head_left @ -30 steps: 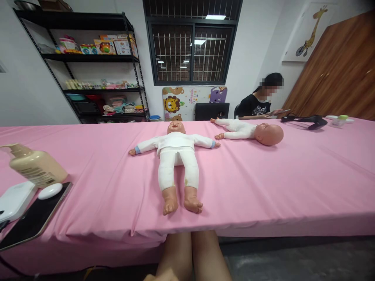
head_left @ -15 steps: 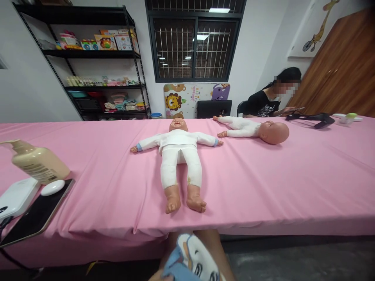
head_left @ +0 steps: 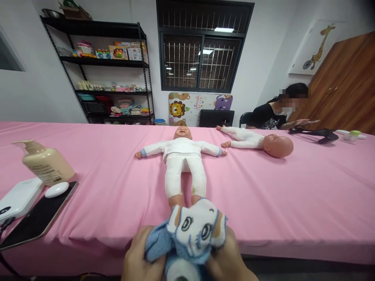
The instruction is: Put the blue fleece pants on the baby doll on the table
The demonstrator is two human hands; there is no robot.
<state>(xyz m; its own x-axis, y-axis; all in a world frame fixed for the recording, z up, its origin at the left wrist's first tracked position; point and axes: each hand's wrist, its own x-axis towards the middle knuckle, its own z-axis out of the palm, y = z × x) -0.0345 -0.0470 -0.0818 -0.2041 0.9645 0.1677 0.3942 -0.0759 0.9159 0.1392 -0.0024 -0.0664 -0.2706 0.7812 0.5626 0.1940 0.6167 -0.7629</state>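
Observation:
My left hand (head_left: pixel 142 255) and my right hand (head_left: pixel 230 257) are both closed on a soft blue-and-white fabric animal (head_left: pixel 196 230), one at each side. It has a dog-like face with big printed eyes and tan ears; whether it is a puppet or a mitt I cannot tell. It is held up at the table's near edge and hides the feet of a baby doll (head_left: pixel 186 150). This doll lies on its back in white clothes with blue cuffs, arms spread, beyond my hands.
A pink cloth (head_left: pixel 111 175) covers the table. At left are a pump bottle (head_left: pixel 49 164), a white device (head_left: pixel 20 199), a phone (head_left: pixel 38 218) and a white oval case (head_left: pixel 57 189). A second doll (head_left: pixel 252 140) lies back right, near black straps (head_left: pixel 316 134) and a seated person (head_left: pixel 266 115).
The fabric animal has risen from below the table edge to in front of the doll's feet, and both my hands now show gripping it. The view has tilted up slightly.

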